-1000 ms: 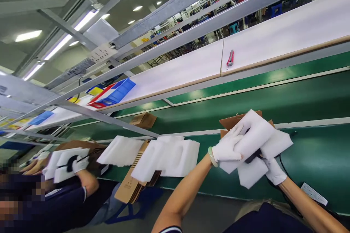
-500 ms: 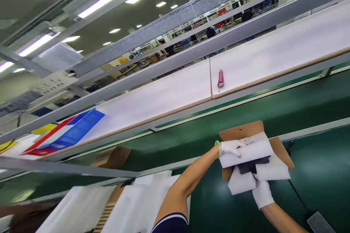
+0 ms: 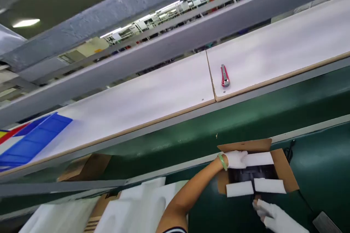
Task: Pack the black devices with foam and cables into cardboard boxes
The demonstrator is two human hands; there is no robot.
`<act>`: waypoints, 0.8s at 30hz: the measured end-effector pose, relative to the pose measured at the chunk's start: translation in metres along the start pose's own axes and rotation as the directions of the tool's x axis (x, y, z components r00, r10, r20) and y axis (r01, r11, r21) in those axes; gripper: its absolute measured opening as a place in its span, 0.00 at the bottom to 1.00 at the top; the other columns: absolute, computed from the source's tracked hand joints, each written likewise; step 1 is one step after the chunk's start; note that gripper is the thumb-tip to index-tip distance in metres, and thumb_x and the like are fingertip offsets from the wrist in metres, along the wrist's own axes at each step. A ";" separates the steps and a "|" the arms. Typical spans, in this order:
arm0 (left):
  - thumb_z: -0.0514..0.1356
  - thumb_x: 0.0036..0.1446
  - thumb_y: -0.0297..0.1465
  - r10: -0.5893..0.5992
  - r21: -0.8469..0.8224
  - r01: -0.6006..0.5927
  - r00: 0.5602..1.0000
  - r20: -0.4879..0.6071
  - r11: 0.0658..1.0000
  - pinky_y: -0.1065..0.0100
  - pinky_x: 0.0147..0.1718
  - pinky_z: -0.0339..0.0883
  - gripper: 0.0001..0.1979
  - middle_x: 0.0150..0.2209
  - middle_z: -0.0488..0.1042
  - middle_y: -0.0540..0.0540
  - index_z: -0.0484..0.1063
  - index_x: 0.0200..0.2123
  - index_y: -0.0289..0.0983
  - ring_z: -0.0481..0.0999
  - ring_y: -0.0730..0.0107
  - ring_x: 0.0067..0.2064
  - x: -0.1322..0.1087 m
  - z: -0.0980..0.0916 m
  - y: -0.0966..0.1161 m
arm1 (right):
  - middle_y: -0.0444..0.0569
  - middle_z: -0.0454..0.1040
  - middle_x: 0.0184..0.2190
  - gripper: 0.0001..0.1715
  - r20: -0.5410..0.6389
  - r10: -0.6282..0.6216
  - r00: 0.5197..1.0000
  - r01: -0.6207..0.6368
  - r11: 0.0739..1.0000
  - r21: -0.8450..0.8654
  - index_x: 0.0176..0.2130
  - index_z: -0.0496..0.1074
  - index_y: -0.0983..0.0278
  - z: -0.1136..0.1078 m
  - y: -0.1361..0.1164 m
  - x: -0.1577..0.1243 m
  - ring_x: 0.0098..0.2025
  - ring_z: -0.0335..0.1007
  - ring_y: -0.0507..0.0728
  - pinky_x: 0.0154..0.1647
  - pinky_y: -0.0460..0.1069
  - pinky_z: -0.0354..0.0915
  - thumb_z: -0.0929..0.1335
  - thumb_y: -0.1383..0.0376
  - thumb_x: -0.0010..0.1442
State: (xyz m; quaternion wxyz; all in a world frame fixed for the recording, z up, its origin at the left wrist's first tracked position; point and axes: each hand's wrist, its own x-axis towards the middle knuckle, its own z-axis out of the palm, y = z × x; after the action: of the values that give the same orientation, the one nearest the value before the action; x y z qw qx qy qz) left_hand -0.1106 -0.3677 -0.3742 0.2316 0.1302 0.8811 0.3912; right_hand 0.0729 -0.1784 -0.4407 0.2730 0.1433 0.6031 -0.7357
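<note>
You are pressing your flat left hand on the foam block, seating the dark unit in the cardboard box, while your empty right hand is hovering loosely spread.

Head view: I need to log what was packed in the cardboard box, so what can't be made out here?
All in the head view:
Dark item in the cardboard box: mostly covered by white foam pieces; unidentifiable.
Left hand: grip or flat press on the foam, unclear.
Right hand: partly cut off by the bottom edge.
Blue tray: motion-blurred, cut by the left edge.
Grey object, bottom right: cut off by the corner.
</note>
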 end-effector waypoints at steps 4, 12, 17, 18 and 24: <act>0.58 0.53 0.34 0.044 0.345 0.015 0.986 -0.161 0.938 0.54 0.54 0.61 0.11 0.45 0.74 0.41 0.73 0.39 0.38 0.72 0.52 0.51 -0.050 0.000 -0.008 | 0.49 0.70 0.55 0.27 0.046 -0.414 0.909 0.329 0.646 -0.689 0.53 0.74 0.53 -0.046 -0.051 0.017 0.56 0.65 0.67 0.59 0.62 0.60 0.67 0.63 0.53; 0.54 0.59 0.33 -0.621 -0.073 0.628 0.736 -0.269 0.775 0.71 0.39 0.68 0.14 0.43 0.77 0.40 0.72 0.44 0.32 0.77 0.63 0.44 -0.111 0.049 -0.054 | 0.58 0.60 0.63 0.31 0.448 -0.461 0.766 0.378 -0.240 -0.894 0.57 0.69 0.56 -0.045 -0.026 0.070 0.66 0.46 0.75 0.65 0.68 0.42 0.67 0.49 0.58; 0.54 0.57 0.30 -0.654 -0.022 0.691 0.673 -0.346 0.722 0.64 0.46 0.66 0.11 0.44 0.76 0.35 0.74 0.40 0.33 0.75 0.55 0.48 -0.105 0.078 -0.039 | 0.63 0.58 0.63 0.24 0.402 -0.275 0.873 0.309 -0.324 -0.894 0.53 0.74 0.60 -0.032 -0.032 0.065 0.64 0.48 0.78 0.61 0.68 0.45 0.67 0.55 0.60; 0.54 0.57 0.30 -0.657 -0.021 0.698 0.663 -0.359 0.715 0.64 0.46 0.66 0.12 0.44 0.76 0.36 0.74 0.40 0.33 0.75 0.55 0.48 -0.106 0.082 -0.035 | 0.64 0.57 0.63 0.23 0.398 -0.274 0.875 0.302 -0.332 -0.894 0.53 0.74 0.62 -0.031 -0.035 0.062 0.64 0.48 0.79 0.61 0.69 0.45 0.66 0.57 0.60; 0.51 0.59 0.28 -0.578 0.004 0.698 0.596 -0.557 0.716 0.61 0.53 0.64 0.21 0.57 0.67 0.36 0.65 0.55 0.33 0.69 0.57 0.56 -0.141 0.109 -0.009 | 0.57 0.73 0.50 0.22 0.485 -0.236 0.842 0.457 -0.164 -0.874 0.48 0.74 0.64 -0.077 -0.014 -0.011 0.48 0.69 0.62 0.50 0.56 0.63 0.56 0.64 0.66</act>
State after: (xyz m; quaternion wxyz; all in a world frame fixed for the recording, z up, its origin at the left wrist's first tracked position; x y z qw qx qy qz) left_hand 0.0656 -0.3629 -0.4017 0.0945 -0.2812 0.9338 0.1999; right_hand 0.0642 -0.0998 -0.4415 0.1258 -0.3226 0.9295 -0.1268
